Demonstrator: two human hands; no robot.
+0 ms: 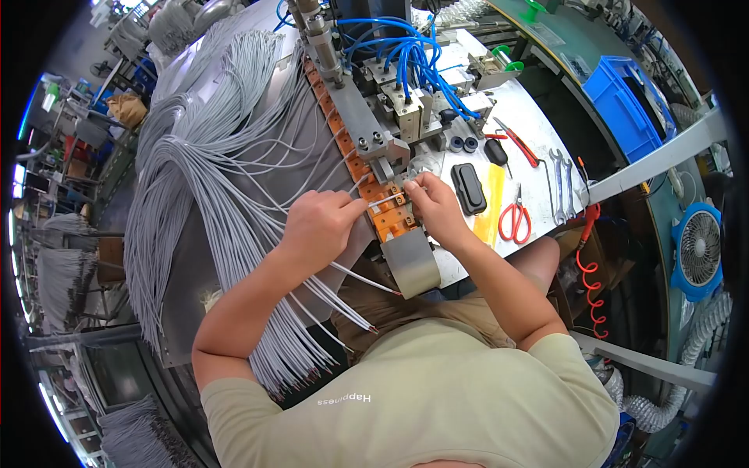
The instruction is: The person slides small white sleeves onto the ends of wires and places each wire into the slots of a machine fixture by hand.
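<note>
1. Left hand [324, 224] pinches the grey cable [382, 201] over the orange fixture [393, 222], apparently to steady it
2. Right hand [438, 209], fingers narrowed, adjoins the cable's end, apparently for alignment; its hold cannot be confirmed

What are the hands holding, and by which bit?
The left hand pinches a thin grey cable near its end; whether the right hand grips it too cannot be told.

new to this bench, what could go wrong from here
The left hand and right hand are close to the grey metal machine bar, so fingers might get pinched if it moves.
The left forearm crosses a bundle of thin grey cables, which could snag.
Red-handled metal scissors lie near the right forearm and might get knocked.
</note>
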